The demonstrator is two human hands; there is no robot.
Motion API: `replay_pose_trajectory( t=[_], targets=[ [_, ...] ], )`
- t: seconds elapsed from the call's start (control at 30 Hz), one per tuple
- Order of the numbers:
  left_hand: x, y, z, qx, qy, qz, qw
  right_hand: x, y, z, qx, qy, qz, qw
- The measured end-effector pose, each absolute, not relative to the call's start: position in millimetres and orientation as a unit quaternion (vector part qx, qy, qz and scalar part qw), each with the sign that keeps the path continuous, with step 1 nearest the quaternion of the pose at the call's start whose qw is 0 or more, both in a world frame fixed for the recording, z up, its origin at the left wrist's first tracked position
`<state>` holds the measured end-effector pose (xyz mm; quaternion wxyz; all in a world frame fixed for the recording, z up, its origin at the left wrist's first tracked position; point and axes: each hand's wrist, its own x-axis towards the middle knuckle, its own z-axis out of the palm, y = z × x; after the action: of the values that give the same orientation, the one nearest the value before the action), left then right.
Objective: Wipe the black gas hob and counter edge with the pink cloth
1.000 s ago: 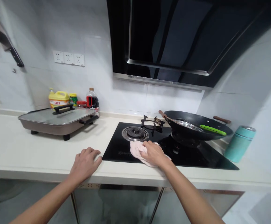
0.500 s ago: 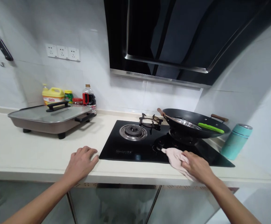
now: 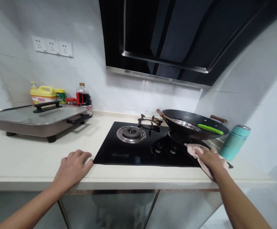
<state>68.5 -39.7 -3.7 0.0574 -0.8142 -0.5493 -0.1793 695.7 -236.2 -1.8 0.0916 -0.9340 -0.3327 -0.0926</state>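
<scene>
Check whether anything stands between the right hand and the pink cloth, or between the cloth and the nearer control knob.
Nothing visible does: the right hand holds the pink cloth, and only black cooktop glass shows between it and the nearer control knob.

On my feed, a lidded pan (image 3: pixel 35 128) stands at the left; behind it I make out a yellow jug (image 3: pixel 43 95), a green jar (image 3: pixel 61 96), a red-lidded jar (image 3: pixel 71 101) and a dark bottle (image 3: pixel 84 99). Sockets (image 3: pixel 52 46) line the wall (image 3: pixel 87 41) above. The black hood (image 3: pixel 162 35) fills my upper view. Below it, a wok (image 3: pixel 193 135) holds shiny metalware (image 3: pixel 186 124), beside a green handle (image 3: pixel 210 129); a teal flask (image 3: pixel 235 144) stands near the wok.
</scene>
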Motion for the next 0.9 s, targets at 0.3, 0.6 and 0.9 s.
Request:
replay_pose_trajectory(
  t=[0.3,0.6,0.9],
  targets=[
    [71,-37,-4,-0.81,-0.551,-0.195,0.047,623,-246,-7,-0.869,-0.479,-0.087,0.087],
    [70,-43,0,-0.816,-0.547,-0.184,0.04,565,-330,-18,-0.74,-0.647,-0.073,0.168],
    [72,-40,-3,-0.813,-0.548,-0.19,0.047,618,-401,1,-0.831,-0.527,0.047,0.171]
  ],
)
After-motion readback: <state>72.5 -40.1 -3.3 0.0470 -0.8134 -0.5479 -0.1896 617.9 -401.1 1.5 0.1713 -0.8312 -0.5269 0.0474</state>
